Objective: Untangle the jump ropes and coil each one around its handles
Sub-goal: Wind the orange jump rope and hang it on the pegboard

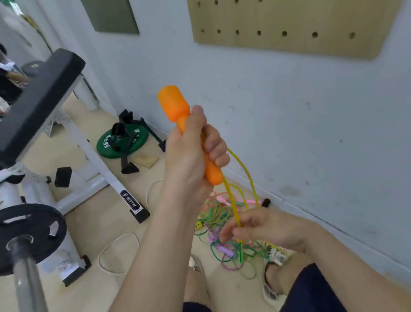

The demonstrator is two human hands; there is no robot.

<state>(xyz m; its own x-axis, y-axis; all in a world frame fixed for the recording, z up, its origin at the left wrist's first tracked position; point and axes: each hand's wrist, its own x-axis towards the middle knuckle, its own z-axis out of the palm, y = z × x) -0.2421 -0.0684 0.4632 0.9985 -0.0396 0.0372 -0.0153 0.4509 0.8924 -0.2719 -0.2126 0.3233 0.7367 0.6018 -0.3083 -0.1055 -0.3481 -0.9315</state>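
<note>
Our left hand is gripping the orange handle, our right hand pinching its yellow rope; tugging is risking cinching the tangle.

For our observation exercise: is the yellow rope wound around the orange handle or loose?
Hanging loose: the yellow rope drops from the orange handle in the left hand to the right hand.
</note>
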